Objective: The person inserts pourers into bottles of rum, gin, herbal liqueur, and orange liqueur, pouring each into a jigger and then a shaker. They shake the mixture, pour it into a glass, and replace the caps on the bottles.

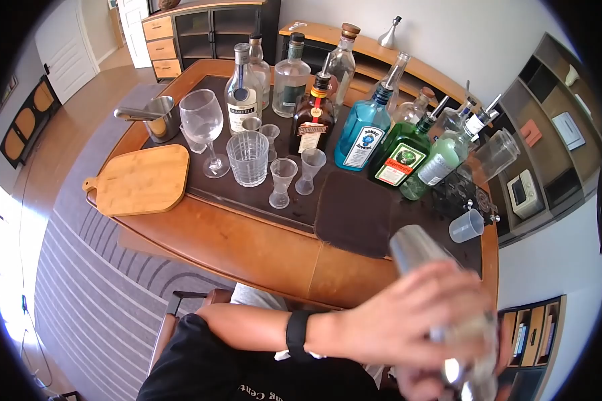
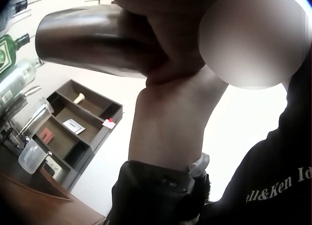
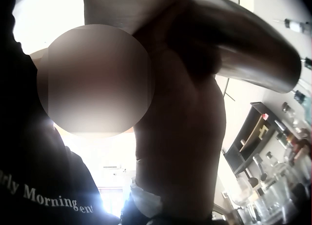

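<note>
A metal shaker [image 1: 416,248] is tilted at the lower right of the head view, its broad end toward the table. My left hand [image 1: 415,317] grips it from above, fingers curled round it and blurred. My right hand [image 1: 423,382] holds its lower end from beneath, partly hidden by the left. Shiny metal shows between the hands. The left wrist view has the shaker [image 2: 92,39] pointing left, with fingers wrapped round its darker end. In the right wrist view the shaker [image 3: 261,49] points right, gripped at its near end.
Several bottles, including a blue bottle [image 1: 362,134] and a green bottle [image 1: 403,152], stand across the table [image 1: 247,234]. A wine glass [image 1: 202,120], tumbler [image 1: 249,160], small glasses, wooden board [image 1: 144,182] and metal cup [image 1: 162,123] are left. A plastic cup [image 1: 466,227] is near the shaker.
</note>
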A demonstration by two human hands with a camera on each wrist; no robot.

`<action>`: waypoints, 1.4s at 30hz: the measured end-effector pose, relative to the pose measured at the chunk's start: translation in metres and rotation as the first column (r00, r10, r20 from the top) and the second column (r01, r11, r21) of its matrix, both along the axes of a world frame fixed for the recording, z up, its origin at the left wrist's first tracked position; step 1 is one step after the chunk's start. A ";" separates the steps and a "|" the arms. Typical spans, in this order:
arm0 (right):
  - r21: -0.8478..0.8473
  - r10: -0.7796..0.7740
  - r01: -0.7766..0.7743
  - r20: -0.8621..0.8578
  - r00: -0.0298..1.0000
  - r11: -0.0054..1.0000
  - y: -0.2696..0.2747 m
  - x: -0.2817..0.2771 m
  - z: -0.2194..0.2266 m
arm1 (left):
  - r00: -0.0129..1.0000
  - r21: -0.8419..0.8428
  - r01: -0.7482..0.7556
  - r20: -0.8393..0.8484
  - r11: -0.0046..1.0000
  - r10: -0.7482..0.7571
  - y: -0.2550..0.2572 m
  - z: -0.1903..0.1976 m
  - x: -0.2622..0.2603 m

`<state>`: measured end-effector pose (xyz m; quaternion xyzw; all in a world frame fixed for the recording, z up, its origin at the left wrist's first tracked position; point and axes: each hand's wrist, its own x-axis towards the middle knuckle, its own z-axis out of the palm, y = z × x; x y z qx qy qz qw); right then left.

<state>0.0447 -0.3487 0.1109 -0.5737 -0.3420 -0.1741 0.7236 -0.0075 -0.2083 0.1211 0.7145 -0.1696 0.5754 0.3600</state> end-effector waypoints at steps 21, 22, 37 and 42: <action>0.034 0.273 -0.274 0.019 0.962 0.961 0.018 -0.021 0.030 | 0.999 0.012 0.014 -0.042 1.000 -0.013 -0.005 0.011 -0.009; 0.025 0.112 -0.115 0.094 0.989 0.993 0.032 -0.009 0.024 | 0.997 -0.014 0.032 -0.067 0.999 -0.033 -0.001 0.011 -0.003; -0.335 0.203 -0.059 0.413 0.888 0.940 0.094 0.020 0.019 | 0.960 -0.462 -0.072 -0.273 0.884 -0.065 0.031 -0.048 -0.009; 0.204 0.309 -0.408 0.390 0.868 0.890 0.105 -0.084 0.045 | 0.981 -0.168 -0.181 -0.097 0.969 0.166 0.053 0.000 -0.063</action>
